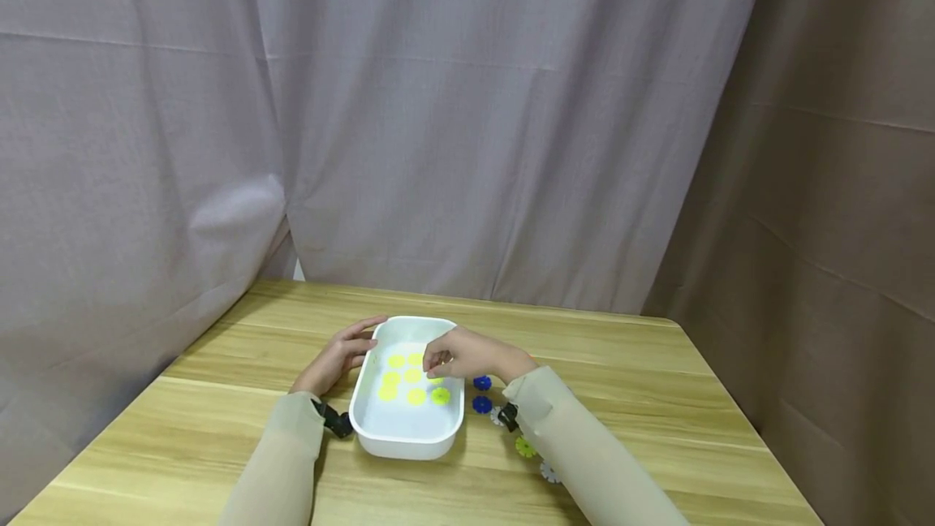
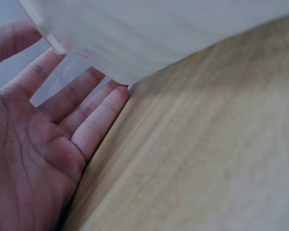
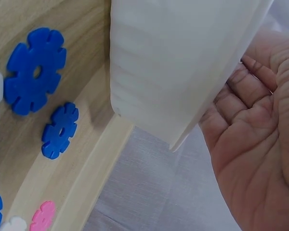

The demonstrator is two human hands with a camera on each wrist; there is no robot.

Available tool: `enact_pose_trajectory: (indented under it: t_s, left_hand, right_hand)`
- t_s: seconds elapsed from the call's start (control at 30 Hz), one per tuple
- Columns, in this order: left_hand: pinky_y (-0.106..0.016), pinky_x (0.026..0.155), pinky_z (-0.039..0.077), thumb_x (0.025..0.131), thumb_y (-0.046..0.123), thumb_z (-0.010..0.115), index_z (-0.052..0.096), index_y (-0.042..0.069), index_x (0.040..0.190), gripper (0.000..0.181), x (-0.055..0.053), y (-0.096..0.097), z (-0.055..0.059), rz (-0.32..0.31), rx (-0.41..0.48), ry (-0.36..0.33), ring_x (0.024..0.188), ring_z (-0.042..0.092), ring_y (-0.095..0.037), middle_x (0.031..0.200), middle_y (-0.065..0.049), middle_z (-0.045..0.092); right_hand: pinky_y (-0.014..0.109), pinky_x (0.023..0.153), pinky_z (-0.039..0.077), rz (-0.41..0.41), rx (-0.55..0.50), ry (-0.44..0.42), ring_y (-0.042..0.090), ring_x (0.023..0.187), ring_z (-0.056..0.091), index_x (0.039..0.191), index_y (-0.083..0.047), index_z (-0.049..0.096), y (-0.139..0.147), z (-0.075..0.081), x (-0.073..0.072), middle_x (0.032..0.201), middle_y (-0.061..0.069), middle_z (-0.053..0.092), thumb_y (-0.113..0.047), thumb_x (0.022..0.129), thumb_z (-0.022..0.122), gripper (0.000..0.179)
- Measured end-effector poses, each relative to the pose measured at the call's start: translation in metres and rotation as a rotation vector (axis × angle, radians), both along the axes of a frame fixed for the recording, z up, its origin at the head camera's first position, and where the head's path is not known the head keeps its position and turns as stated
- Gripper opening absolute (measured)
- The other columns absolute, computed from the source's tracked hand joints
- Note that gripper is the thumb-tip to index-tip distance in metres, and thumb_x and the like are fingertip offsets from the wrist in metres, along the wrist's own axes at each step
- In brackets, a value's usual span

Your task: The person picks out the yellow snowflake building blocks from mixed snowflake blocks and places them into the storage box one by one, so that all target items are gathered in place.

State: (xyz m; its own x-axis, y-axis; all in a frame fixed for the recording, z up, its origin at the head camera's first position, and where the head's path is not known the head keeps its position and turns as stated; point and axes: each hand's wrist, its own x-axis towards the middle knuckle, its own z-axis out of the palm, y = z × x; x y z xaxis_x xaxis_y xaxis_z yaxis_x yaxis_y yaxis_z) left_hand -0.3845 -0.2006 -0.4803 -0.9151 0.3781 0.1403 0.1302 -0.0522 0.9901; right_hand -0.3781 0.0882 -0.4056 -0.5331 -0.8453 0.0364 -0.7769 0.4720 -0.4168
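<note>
A white rectangular tray (image 1: 407, 448) stands on the table, with several yellow flower-shaped discs (image 1: 415, 397) lying on its floor. My left hand (image 1: 338, 360) rests against the tray's left side, its fingers fairly straight. In the left wrist view the fingers (image 2: 98, 122) touch the outer wall, and the thumb goes over the rim. My right hand (image 1: 463, 353) reaches over the right rim into the tray, fingers curled, thumb and fingertips close together just above a yellow disc. The tray wall hides those fingertips in the right wrist view, so I cannot tell whether they pinch a disc.
Right of the tray, blue discs (image 1: 482, 404), a yellow-green disc (image 1: 525, 446) and a white disc (image 1: 549, 472) lie on the wooden table (image 1: 628, 396), partly under my right forearm. A pink disc (image 3: 42, 216) shows in the right wrist view. Grey curtains (image 1: 438, 144) hang behind.
</note>
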Motion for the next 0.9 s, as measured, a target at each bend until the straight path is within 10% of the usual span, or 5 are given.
enact_pose_trajectory:
  t_s: [0.9]
  left_hand:
    - [-0.038,0.101,0.051,0.099,0.014,0.056,0.043,0.012,0.153,0.055,-0.002,0.0,-0.002,-0.001,0.006,0.006,0.132,0.05,-0.039,0.148,-0.023,0.046]
  right_hand:
    - [0.021,0.082,0.054,0.004,-0.118,0.027,0.001,0.088,0.064,0.098,-0.013,0.074,0.023,0.005,0.018,0.092,-0.014,0.069,-0.016,0.097,0.069,0.007]
